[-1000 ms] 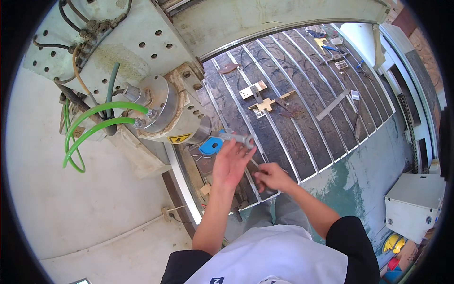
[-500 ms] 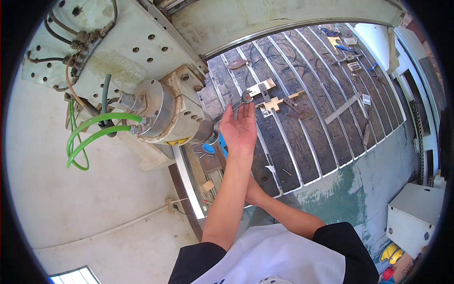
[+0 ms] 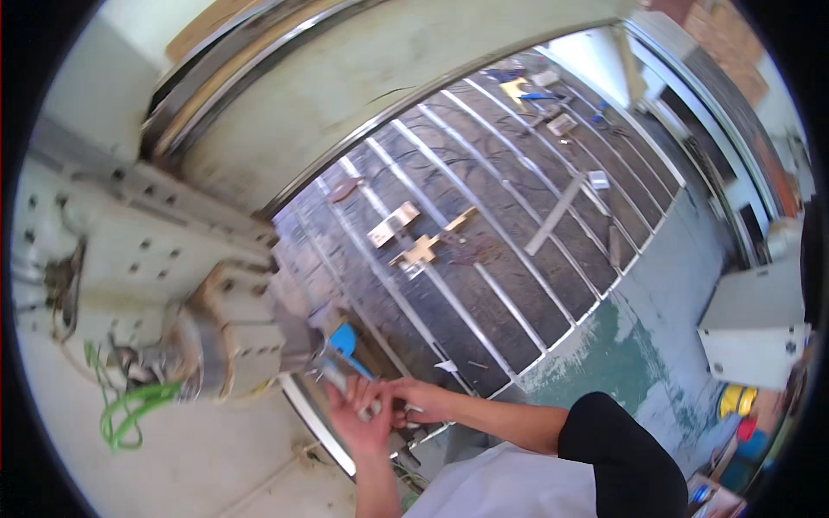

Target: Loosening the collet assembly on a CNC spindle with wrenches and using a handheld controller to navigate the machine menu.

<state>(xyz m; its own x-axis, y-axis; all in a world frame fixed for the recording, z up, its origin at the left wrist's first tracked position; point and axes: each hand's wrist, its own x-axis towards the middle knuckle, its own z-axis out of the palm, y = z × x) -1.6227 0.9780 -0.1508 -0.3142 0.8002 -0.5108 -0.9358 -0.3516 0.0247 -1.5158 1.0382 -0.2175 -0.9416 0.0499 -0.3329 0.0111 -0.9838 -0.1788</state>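
Note:
Low in the view, my two hands are together beside the nose of a machine spindle [image 3: 298, 345]. My left hand [image 3: 363, 423] has its fingers curled round the end of a metal wrench [image 3: 332, 371], which runs up toward the spindle nose. Against its fingers, my right hand [image 3: 419, 399] is closed too, and what it holds is hidden and smeared by motion. A blue object [image 3: 344, 339] of unclear kind lies just beyond the spindle nose.
A slatted machine bed [image 3: 518, 298] carries a pale block [image 3: 394, 224], a yellowish cross-shaped piece [image 3: 420, 251] and a flat metal bar [image 3: 553, 216]. The gantry beam [image 3: 345, 112] spans above. Green hoses [image 3: 129, 414] hang at the spindle; a white cabinet [image 3: 751, 328] stands right.
The view has turned, with the spindle now lower left. My left hand, earlier with open palm against the wrench, has curled and come nearer; my right hand has come out from behind the left forearm.

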